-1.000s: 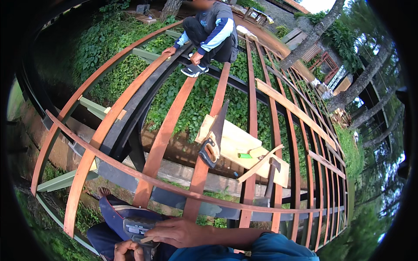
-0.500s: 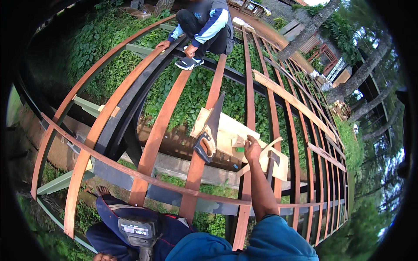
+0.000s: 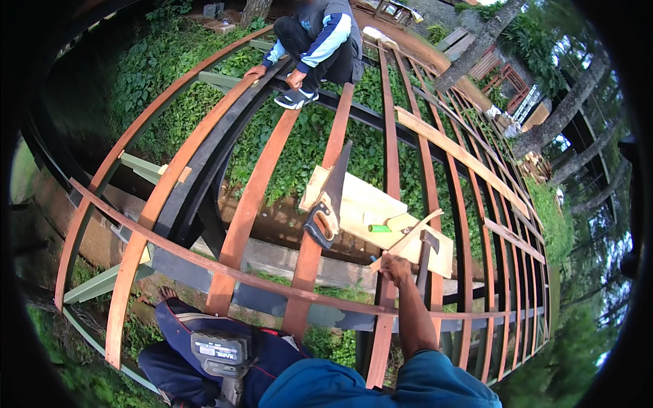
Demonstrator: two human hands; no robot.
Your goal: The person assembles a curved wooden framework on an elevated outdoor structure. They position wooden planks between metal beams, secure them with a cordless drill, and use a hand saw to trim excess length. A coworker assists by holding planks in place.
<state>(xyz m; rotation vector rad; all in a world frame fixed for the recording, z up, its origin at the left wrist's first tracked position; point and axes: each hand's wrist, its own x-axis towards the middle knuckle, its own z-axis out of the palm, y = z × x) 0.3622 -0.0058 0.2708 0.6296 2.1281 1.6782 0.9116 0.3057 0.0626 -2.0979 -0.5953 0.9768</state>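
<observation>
My right hand [image 3: 394, 268] is closed, its fingers pinched beside the near end of a thin wooden strip [image 3: 408, 239]. Whatever they hold, if anything, is too small to make out. The strip lies across a pale board [image 3: 367, 197] resting on the reddish slats. On that board are a green cylindrical item [image 3: 379, 228], a small wood block [image 3: 403, 222] and a hatchet-like tool [image 3: 428, 243] with a dark head. A handsaw [image 3: 329, 207] lies at the board's left, handle toward me. A cordless power tool [image 3: 221, 350] sits at my lap, battery up. My left hand is out of view.
Reddish wooden slats [image 3: 258, 197] run away from me over dark beams, with open gaps above plants and soil. A cross batten [image 3: 272, 277] spans them near me. A co-worker [image 3: 316, 41] crouches at the far end. A loose plank [image 3: 462, 160] lies diagonally at right.
My right hand has drawn back toward me from beside the small block to the strip's near end. The block now lies uncovered on the board. The whole view has shifted slightly.
</observation>
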